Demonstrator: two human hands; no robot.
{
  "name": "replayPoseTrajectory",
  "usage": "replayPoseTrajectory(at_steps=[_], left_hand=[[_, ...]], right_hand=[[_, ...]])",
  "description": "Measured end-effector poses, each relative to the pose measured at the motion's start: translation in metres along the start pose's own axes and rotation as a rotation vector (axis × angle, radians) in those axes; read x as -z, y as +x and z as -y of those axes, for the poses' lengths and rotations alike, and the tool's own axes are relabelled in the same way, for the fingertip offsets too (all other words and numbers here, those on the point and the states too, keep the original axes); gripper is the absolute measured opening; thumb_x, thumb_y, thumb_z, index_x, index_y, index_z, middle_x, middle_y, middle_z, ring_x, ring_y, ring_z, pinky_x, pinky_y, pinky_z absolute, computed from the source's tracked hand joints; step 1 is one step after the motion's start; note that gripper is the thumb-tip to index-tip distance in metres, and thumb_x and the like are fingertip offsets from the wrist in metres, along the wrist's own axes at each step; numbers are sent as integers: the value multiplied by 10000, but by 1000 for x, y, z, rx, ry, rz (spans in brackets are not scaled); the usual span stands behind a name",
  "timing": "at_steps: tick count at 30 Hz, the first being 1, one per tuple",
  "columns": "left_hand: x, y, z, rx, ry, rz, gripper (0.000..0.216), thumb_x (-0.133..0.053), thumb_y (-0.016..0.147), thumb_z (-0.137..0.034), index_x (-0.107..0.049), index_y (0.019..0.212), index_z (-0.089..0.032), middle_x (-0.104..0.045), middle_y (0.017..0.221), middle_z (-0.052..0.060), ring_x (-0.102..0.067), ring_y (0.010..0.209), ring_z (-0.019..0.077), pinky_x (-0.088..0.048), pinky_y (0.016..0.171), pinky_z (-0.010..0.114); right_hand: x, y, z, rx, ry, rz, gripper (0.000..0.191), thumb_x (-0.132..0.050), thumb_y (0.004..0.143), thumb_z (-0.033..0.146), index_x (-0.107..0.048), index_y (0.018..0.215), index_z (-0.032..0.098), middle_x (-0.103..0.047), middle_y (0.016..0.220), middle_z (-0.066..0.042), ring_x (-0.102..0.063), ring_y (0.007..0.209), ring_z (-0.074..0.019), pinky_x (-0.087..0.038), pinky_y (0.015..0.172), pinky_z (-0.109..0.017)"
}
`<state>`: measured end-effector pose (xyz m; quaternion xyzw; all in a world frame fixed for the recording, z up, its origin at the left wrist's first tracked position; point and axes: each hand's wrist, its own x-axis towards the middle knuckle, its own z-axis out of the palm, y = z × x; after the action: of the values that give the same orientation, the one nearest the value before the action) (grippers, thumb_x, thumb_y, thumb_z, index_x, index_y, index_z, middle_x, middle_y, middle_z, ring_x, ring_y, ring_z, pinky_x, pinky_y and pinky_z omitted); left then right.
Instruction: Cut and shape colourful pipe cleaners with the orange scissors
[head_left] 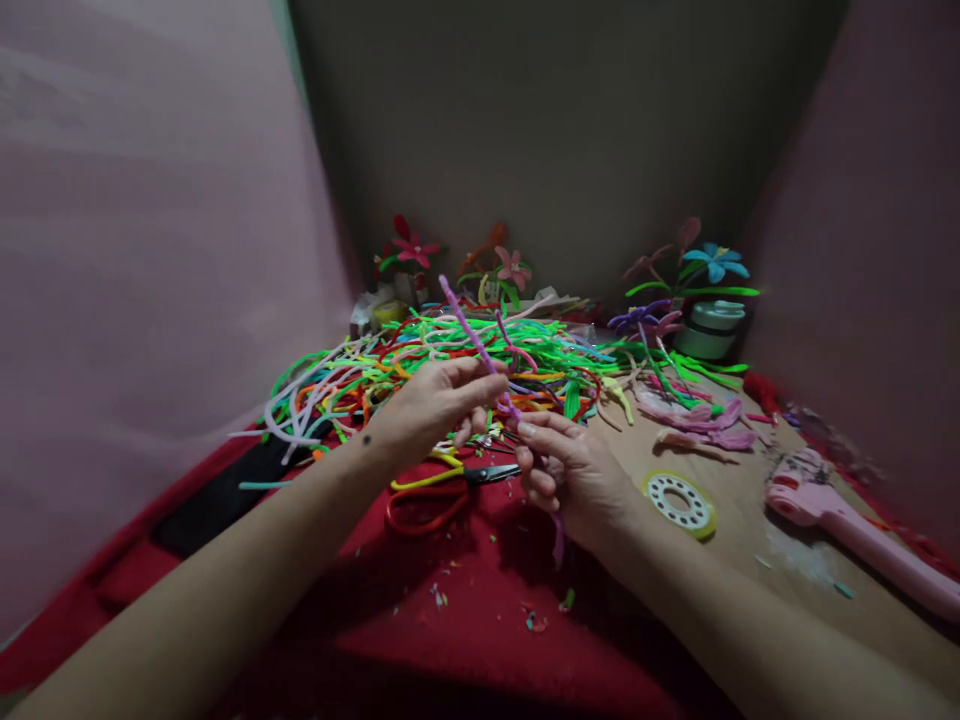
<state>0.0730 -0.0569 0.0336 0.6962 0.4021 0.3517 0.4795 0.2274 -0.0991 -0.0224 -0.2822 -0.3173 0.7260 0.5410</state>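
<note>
While the right hand (574,465) pinches a purple pipe cleaner (463,321) between thumb and fingers, the left hand (442,400) pinches it just farther along, the strand slanting upward over a red cloth (450,645). Scissors (474,478) lie below; beyond spreads a heap of colourful pipe cleaners (551,348), then a blue flower (716,263).

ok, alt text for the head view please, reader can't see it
The left hand and right hand hold a purple fuzzy stem above a red cloth. Scissors lie on it, a colourful heap of stems and some flowers behind.
</note>
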Motion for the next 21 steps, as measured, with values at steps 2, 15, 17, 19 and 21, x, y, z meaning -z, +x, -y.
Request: replayPoseTrajectory(at_steps=[2, 15, 17, 19, 21], left_hand=[[-6, 12, 5, -14, -241, -50, 217, -568, 786, -347, -608, 805, -135, -496, 482, -38, -400, 363, 48, -297, 359, 155], [34, 33, 18, -54, -720, -415, 106, -498, 787, -80, -588, 733, -91, -546, 541, -7, -402, 361, 13, -316, 319, 102], [32, 30, 19, 4, -757, -329, 110, -504, 795, -94, -596, 735, -88, -556, 554, 0, -378, 348, 4, -298, 311, 97], [23, 25, 21, 101, -807, -223, 98, -530, 794, -122, -607, 743, -90, -568, 584, 5, -346, 337, -5, -281, 303, 98], [10, 20, 25, 186, -829, -136, 71, -572, 777, -151, -622, 765, -102, -557, 587, -6, -333, 336, -3, -297, 307, 110]], right_hand=[[-1, -1, -3, -46, -29, 29, 215, -693, 671, 278, -577, 812, 164, -578, 514, 41, -375, 309, -34, -240, 286, -136], [1, -4, -8, -195, -282, 240, 224, -589, 770, 355, -618, 786, 134, -377, 299, 100, -229, 233, -35, -180, 274, -148], [-1, -7, -6, -230, -296, 376, 268, -558, 800, 373, -627, 864, 122, -530, 385, 34, -431, 300, -67, -310, 345, -160], [-3, -8, -3, -215, -247, 450, 313, -515, 832, 392, -613, 956, 122, -656, 564, -44, -597, 481, -113, -432, 489, -206], [-4, -7, -1, -163, -168, 430, 310, -505, 841, 378, -586, 1011, 131, -695, 696, -75, -647, 596, -137, -477, 593, -254]])
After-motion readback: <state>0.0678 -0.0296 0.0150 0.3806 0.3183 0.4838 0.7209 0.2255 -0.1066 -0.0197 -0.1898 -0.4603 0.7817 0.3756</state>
